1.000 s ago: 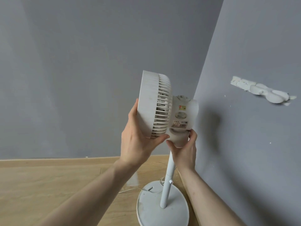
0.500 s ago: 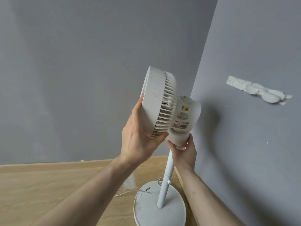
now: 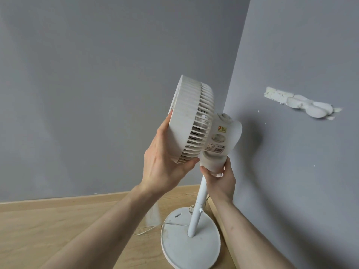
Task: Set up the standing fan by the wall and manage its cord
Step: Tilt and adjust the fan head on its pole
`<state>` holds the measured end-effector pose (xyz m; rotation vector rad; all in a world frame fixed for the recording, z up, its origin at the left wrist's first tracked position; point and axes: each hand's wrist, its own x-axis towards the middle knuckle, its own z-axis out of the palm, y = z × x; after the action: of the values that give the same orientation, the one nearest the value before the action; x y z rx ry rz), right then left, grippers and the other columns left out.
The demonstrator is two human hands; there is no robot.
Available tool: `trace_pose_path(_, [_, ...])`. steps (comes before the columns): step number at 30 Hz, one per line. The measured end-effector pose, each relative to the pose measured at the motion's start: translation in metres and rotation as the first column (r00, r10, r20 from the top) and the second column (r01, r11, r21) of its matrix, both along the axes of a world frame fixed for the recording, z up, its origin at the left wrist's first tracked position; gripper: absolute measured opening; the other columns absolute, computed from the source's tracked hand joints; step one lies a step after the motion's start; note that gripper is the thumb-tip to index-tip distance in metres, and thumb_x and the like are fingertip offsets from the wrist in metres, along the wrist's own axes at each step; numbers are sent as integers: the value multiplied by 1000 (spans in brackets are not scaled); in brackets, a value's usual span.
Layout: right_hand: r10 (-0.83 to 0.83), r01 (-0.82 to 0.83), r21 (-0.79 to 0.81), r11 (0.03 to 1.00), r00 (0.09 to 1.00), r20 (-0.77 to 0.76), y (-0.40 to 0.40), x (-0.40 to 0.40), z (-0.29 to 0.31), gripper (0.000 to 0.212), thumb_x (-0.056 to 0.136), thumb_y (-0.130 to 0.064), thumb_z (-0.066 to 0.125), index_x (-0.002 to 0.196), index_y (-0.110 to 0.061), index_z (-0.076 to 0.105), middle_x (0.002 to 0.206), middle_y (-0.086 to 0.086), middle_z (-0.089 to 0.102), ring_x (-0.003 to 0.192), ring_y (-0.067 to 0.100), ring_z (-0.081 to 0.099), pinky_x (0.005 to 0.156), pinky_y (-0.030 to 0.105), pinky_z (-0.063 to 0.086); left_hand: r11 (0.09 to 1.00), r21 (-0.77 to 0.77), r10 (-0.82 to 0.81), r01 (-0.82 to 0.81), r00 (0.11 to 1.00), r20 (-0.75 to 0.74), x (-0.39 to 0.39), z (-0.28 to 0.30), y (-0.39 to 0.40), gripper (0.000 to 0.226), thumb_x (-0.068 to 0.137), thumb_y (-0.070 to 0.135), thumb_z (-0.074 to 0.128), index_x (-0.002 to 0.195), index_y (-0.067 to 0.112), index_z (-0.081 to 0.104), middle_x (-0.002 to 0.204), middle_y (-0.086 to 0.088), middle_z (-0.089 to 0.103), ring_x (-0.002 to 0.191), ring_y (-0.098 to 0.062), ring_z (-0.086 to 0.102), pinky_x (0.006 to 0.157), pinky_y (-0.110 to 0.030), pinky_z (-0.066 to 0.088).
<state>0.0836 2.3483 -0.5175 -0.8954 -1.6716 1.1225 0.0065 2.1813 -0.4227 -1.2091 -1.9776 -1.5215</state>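
The white fan (image 3: 196,152) stands in the corner, close to the grey wall (image 3: 291,171) on the right, with its round base (image 3: 191,247) on the wood floor (image 3: 48,230). The fan head (image 3: 191,121) now tips back more than a second ago, so its front points higher. The left hand (image 3: 165,162) still cups the lower edge of the fan head, thumb curled under it. The right hand (image 3: 220,181) still grips the neck (image 3: 212,164) below the motor, at the top of the pole (image 3: 198,206). The thin cord (image 3: 147,229) lies on the floor left of the base, as before.
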Motion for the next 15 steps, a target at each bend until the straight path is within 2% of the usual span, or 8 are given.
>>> trace_pose_path(4, [7,-7,3,1000,1000,11,-1,-5,1,53,74,-32,85,116,-40,53,100,-19,67,80,-14,61,73,31,50,1000,-24,4,-4,1000,7,-7,-2,-1,117,64,40,93,152,39,17,149,25,43,127,-5,50,87,-24,45])
trace_pose_path(8, [26,-28,39,999,999,48,1,-12,-9,68,72,-42,83,131,-38,49,117,-14,66,102,6,62,85,34,54,999,-32,28,-28,1000,1,-15,-7,-7,118,64,44,92,153,38,15,147,31,38,125,-1,48,83,-5,36])
trace_pose_path(10, [62,-63,15,998,996,65,5,-12,-13,76,71,-42,85,137,-39,47,121,-15,64,109,7,60,89,30,51,999,-29,44,-44,999,0,-18,-10,-10,119,65,46,92,153,39,13,144,35,35,124,-2,48,83,-12,39])
trace_pose_path(12, [115,-112,-40,993,988,99,9,-9,-19,78,71,-34,86,138,-39,48,121,-17,63,112,4,58,91,24,45,998,-28,58,-57,998,4,-23,-13,-15,118,66,49,91,153,39,12,141,41,33,124,-3,49,86,-21,41])
trace_pose_path(15, [164,-130,-168,977,965,207,14,-3,-31,60,77,-17,79,129,-31,55,120,-12,61,111,7,57,83,16,41,997,-30,69,-68,997,29,-31,-15,-21,116,67,49,90,153,39,13,138,42,34,117,5,48,86,-22,42])
